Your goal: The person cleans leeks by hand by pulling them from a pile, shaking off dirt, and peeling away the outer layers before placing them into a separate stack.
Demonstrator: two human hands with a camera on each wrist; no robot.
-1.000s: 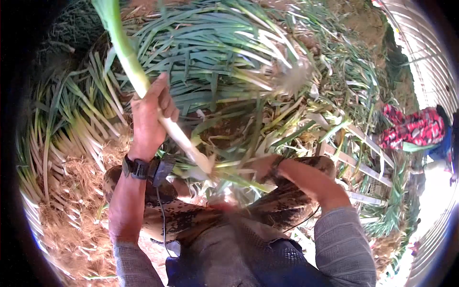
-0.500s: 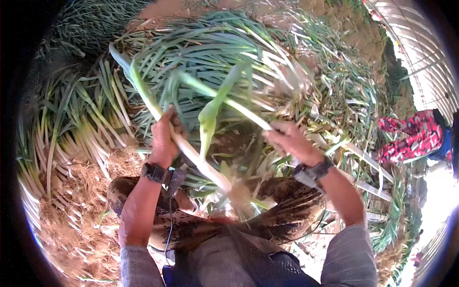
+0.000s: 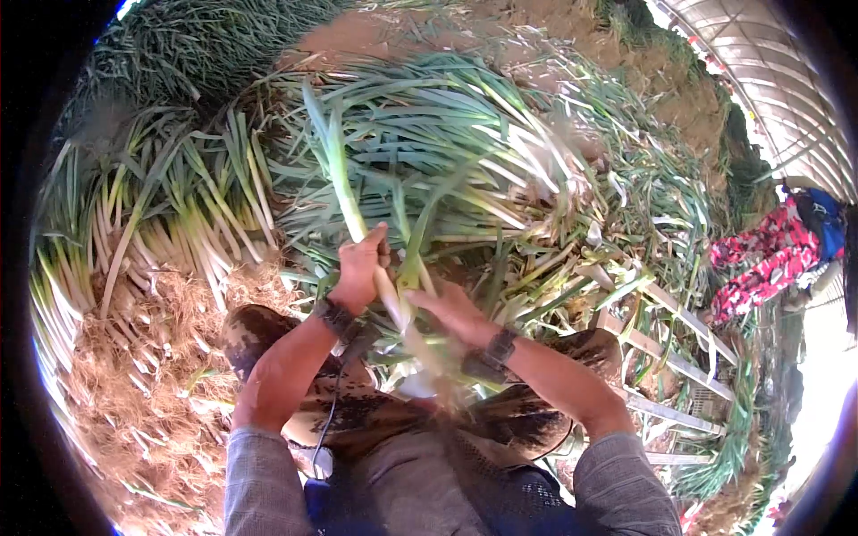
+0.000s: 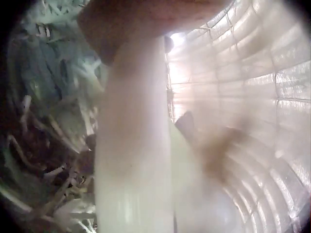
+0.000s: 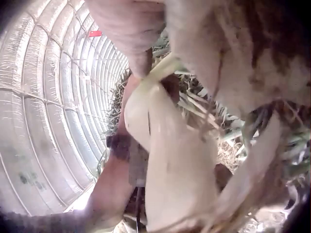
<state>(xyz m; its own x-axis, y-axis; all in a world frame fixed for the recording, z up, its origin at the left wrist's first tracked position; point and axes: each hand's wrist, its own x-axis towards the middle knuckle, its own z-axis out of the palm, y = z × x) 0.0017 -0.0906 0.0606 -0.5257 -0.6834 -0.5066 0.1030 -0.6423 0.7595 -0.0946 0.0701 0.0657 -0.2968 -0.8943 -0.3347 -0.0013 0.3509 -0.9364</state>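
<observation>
In the head view my left hand (image 3: 362,266) grips a thick green onion (image 3: 338,170) round its white shaft, leaves upward and root end toward my lap. The shaft fills the middle of the left wrist view, below the left fingers (image 4: 146,22). My right hand (image 3: 451,313) is at the lower shaft, beside a loose green outer leaf (image 3: 418,237). From the right wrist, its fingers (image 5: 141,60) pinch a pale strip of leaf (image 5: 167,68) bent away from the white shaft (image 5: 180,160). The roots are blurred.
Green onions with roots (image 3: 197,232) lie in rows at left. A heap of green onions (image 3: 429,116) lies ahead, with leaf scraps (image 3: 554,268) to its right. Pale slats (image 3: 670,357) stand at right; beyond them is a person in red patterned clothes (image 3: 769,255).
Half a second ago my right hand was out to the right with a stripped leaf; now it is back at the shaft. My left hand has moved right, tilting the green onion more upright.
</observation>
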